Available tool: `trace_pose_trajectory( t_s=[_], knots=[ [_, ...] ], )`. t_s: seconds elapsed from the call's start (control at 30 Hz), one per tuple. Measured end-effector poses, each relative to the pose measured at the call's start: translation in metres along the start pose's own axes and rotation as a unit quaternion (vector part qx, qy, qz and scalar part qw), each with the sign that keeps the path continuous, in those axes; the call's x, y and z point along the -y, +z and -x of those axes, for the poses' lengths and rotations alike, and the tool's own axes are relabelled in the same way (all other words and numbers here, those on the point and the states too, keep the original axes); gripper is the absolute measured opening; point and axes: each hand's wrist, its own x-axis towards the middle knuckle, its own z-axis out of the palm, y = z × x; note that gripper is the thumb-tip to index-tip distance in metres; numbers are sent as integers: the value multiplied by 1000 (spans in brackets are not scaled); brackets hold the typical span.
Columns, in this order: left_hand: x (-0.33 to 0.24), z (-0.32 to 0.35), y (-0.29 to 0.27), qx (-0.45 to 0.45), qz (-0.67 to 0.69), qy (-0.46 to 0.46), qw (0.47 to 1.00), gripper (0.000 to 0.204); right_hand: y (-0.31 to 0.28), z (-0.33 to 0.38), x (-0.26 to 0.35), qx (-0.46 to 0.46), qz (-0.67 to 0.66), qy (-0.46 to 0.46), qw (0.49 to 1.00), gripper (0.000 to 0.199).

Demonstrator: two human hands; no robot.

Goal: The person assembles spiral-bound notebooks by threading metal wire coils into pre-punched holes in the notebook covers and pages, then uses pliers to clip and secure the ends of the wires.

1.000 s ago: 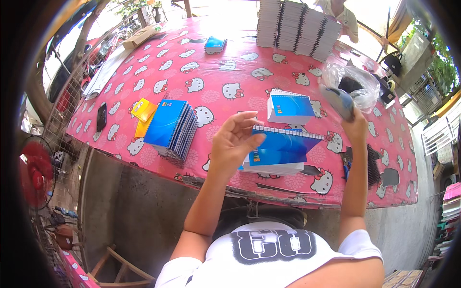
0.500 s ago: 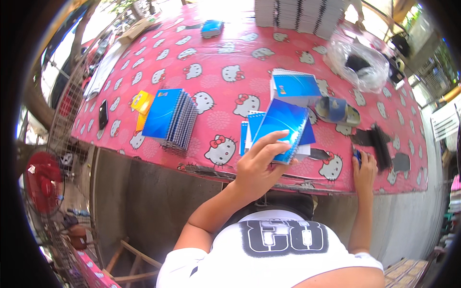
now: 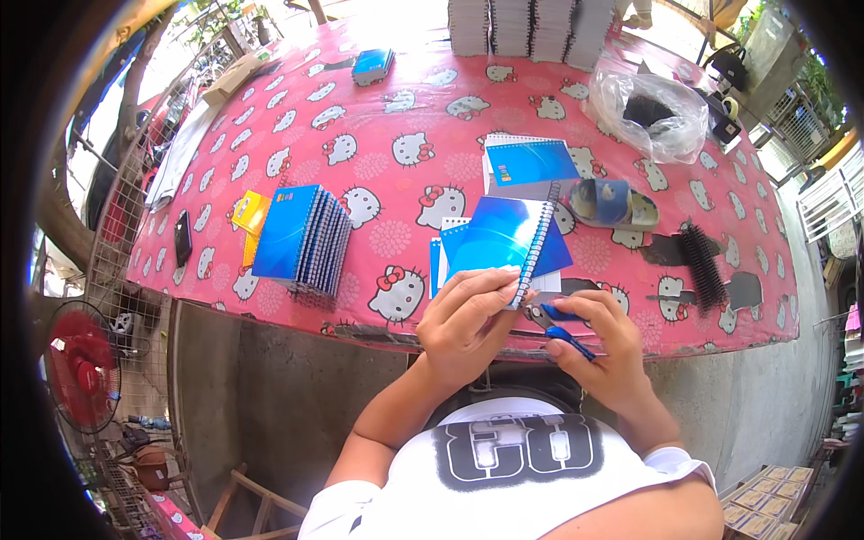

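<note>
A blue-covered spiral notebook (image 3: pixel 504 236) is tilted over the near edge of the table, its coil along the right side. My left hand (image 3: pixel 468 317) grips its lower end, fingers closed over the cover. In my right hand (image 3: pixel 614 346) are small pliers (image 3: pixel 571 342) with blue handles spread apart. The jaws reach the bottom end of the coil; whether they touch the wire I cannot tell. Under the held notebook lie more blue covers and white pages (image 3: pixel 457 236), partly hidden. Just beyond sits another blue notebook (image 3: pixel 533 165) on a stack of pages.
A stack of blue spiral notebooks (image 3: pixel 290 232) stands left, beside a yellow item (image 3: pixel 252 212) and a phone (image 3: pixel 184 238). Rightward are a slipper (image 3: pixel 614 205) and black coils (image 3: pixel 702 265). Farther back are a plastic bag (image 3: pixel 655 112), tall bound stacks (image 3: pixel 526 29) and a small notebook pile (image 3: pixel 373 66).
My right hand has lifted the pliers from the table's right side and brought them left to the notebook's coil. The notebook has turned slightly in my left hand.
</note>
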Motion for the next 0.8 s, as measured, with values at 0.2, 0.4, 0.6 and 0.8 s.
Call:
trace_pose_trajectory(
  t_s=[0.2, 0.4, 0.6, 0.8],
  knots=[
    [-1, -4, -8, 10, -16, 67, 998, 23, -10, 0, -20, 208, -481, 332, 784, 26],
    [0, -36, -46, -191, -7, -69, 979, 18, -10, -5, -4, -15, -224, 130, 966, 31],
    [107, -20, -202, -414, -16, -272, 869, 19, -44, 39, -125, -214, 207, 169, 939, 39],
    [173, 34, -228, -361, -155, -273, 879, 18, -33, 51, -123, -151, 360, 203, 898, 47]
  ],
)
